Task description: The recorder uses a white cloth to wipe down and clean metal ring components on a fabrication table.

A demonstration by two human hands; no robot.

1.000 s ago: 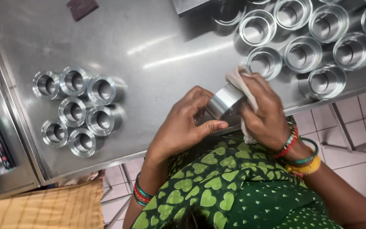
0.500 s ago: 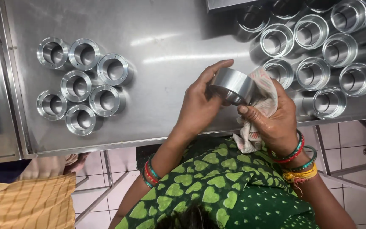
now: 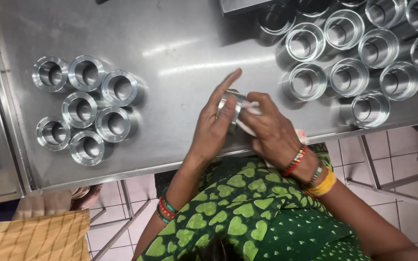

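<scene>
A shiny metal cylinder part point(image 3: 231, 104) is held between my two hands above the front edge of the steel table point(image 3: 180, 48). My left hand point(image 3: 215, 123) presses its palm and straight fingers against the part's left side. My right hand point(image 3: 269, 128) grips the part from the right together with a white cloth point(image 3: 247, 126), which is mostly hidden under the fingers. Only a small strip of the part shows between my hands.
Several flanged metal cylinders point(image 3: 85, 108) stand grouped at the table's left. Several more metal cylinders point(image 3: 359, 58) stand at the upper right. A yellow striped cloth point(image 3: 30, 239) lies at the lower left, and tiled floor point(image 3: 412, 159) shows below the table edge.
The part has turned and sunk between my hands; earlier its side stood exposed. My left fingers have straightened over it, and my right hand has closed across its top with the cloth.
</scene>
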